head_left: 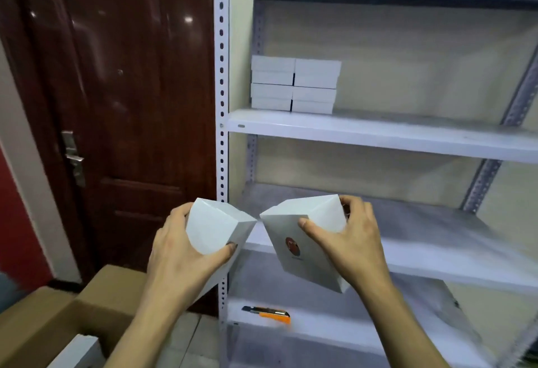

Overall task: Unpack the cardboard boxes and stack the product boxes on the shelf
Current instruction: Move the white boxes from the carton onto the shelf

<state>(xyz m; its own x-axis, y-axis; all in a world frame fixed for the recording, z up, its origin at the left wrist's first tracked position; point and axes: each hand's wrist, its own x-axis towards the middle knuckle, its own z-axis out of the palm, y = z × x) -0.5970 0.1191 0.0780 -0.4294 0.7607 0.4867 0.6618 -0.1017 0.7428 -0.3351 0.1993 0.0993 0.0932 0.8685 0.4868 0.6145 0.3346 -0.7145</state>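
The person stands at a white metal shelf unit (378, 132) with one white product box in each hand, two held in all. The left hand (177, 248) grips its box (215, 228) with the thumb curled along the near edge and the fingers wrapped behind; that box shows only plain white faces. The right hand (346, 236) holds the second box (302, 239), thumb pressed on the top face and fingers curled over the far end. This box carries a small round reddish-brown logo with a line of tiny print under it, too small and blurred to read. The two boxes are tilted toward each other, their near corners touching or almost so, in front of the second shelf level.

On the upper shelf, at its left end, sits a block of stacked white boxes (294, 85): two columns side by side, four layers each as far as I can make out, eight in all. No writing shows on them.

One utility knife (267, 312), orange and black, lies on a lower shelf. At lower left an open cardboard box (58, 315) holds one more white box (78, 350). A dark red door (116, 91) stands left of the shelving.
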